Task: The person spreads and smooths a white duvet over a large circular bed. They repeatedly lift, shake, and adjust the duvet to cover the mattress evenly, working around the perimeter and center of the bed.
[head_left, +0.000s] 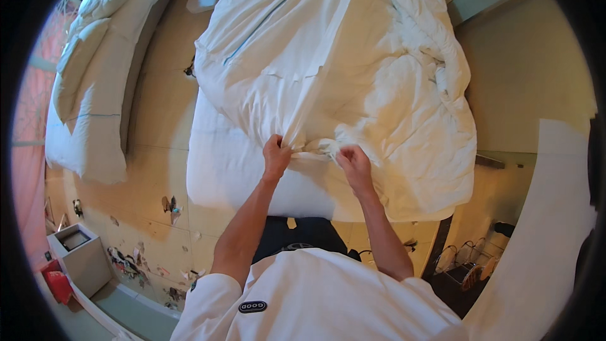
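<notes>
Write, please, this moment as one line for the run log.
left hand: pinches white cover | right hand: at bunched white fabric, grip unclear | around: bed, pillow at far left

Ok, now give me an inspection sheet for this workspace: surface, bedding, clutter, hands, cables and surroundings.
Surface: bed, white and bare along part of its near end.
Job's things: white cover with a blue stripe, spread over the bed's left side; crumpled white duvet on the right.
Clutter: small scraps scattered on the tiled floor.
Hands: left hand pinches the cover's near edge; right hand is at bunched cloth, grip unclear.
Cables: nothing clearly seen.
Surroundings: second bed and pink curtain left; wire rack lower right.
</notes>
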The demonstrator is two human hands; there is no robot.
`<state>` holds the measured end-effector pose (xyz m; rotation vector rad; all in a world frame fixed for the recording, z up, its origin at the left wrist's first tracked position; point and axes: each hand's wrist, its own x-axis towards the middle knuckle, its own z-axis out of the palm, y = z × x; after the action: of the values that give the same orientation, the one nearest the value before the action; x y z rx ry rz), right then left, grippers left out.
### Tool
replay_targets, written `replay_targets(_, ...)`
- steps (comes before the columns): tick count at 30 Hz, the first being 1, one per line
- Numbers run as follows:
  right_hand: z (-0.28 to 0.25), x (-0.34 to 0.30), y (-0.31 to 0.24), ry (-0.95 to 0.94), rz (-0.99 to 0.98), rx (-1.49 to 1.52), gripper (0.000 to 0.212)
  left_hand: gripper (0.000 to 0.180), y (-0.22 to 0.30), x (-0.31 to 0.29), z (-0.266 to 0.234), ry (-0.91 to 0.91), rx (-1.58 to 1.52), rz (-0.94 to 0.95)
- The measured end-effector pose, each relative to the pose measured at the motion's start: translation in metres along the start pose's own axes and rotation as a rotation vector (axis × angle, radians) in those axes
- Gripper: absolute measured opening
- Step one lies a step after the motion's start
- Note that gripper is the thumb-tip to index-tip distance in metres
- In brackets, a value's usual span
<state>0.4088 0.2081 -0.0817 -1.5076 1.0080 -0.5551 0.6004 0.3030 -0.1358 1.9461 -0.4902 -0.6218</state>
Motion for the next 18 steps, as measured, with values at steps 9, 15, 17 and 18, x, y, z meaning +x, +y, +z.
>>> replay_targets(9,0.072,0.089,0.006,-0.640,-0.077,-0.905,0.061,0.015,-0.010,-0.002,0.000,0.060,-0.261,-0.199)
replay_targets(15,0.061,0.082,-0.004,-0.613,0.011,-0.515,0.073,0.020,0.018,-0.008,0.007,0.016,-0.186,-0.262)
replay_targets(17,0.062,0.080,-0.001,-0.599,-0.020,-0.396,0.075,0.019,0.015,-0.011,0.013,0.026,-0.174,-0.239)
replay_targets(18,0.063,0.079,0.004,-0.588,-0.031,-0.337,0.076,0.018,0.013,-0.011,0.015,0.024,-0.125,-0.225)
